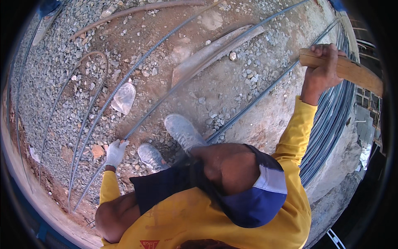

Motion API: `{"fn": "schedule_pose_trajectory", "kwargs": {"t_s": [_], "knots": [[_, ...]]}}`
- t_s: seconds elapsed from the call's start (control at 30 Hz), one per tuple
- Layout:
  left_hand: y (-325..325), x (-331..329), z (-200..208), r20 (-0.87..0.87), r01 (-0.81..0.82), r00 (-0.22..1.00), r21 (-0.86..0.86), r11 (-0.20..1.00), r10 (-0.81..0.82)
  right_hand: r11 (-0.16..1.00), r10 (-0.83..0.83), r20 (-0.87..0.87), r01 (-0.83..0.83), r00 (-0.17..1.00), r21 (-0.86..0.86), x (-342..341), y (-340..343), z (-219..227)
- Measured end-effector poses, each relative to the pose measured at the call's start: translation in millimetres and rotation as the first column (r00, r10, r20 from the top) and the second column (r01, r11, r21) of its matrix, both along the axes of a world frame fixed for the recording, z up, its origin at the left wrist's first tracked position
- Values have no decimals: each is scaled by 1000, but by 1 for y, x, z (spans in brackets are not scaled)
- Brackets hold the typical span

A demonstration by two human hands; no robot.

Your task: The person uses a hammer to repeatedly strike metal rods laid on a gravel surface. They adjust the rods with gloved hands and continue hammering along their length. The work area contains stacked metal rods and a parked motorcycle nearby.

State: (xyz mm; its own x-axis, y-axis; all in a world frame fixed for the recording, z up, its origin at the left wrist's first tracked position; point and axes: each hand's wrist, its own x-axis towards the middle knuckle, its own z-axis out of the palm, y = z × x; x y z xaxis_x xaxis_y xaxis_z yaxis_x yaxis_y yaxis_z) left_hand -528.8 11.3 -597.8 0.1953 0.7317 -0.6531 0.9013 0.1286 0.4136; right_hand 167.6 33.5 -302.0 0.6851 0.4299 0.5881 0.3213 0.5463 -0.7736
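Note:
Low at the left, my left hand, in a white glove, is closed around a long ribbed steel bar. The bar slants from the lower left up past a plank toward the top right. My bare right hand is raised at the right. Its fingers wrap over the end of a brown wooden beam. My legs are bent, and my dusty shoes stand on the gravel between the bars.
A thick bundle of steel bars lies at the right beside a concrete edge. More bars and a bent loop cross the gravel at left. A wooden plank and a clear plastic bag lie ahead.

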Motion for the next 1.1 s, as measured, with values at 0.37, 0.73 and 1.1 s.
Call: {"fn": "schedule_pose_trajectory", "kwargs": {"t_s": [0.37, 0.73, 1.1], "knots": [[7, 32, 26, -87, 59, 995, 10, 998, -58, 491, 224, -110, -210, 968, -846, 0, -24, -133], [-12, 25, -10, 90, -163, 983, 47, 986, 158, 990, 34, 99, -19, 994, -142, 9, 34, -24], [0, 34, 15, 0, 13, 1000, 103, 995, -13, 427, -159, -284, -194, 946, -883, 87, -87, -154]]}}
